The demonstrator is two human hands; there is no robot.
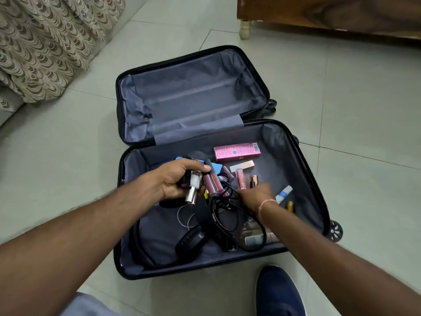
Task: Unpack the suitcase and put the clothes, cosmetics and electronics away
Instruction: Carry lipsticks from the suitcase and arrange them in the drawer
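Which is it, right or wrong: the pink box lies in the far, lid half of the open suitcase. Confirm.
Wrong. The head view shows the pink box lying in the near half of the suitcase, among the cosmetics; the far half holds only its grey lining.

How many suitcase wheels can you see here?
2. One wheel is at the right corner of the near half of the suitcase, low on the right. Another wheel is at the far half's right side. Other wheels are probably hidden under the shell.

The pale tiled floor (341, 99) carries an open suitcase (303, 156), lying flat. A wooden furniture leg (245, 29) stands beyond, a curtain (45, 53) brushing down left.
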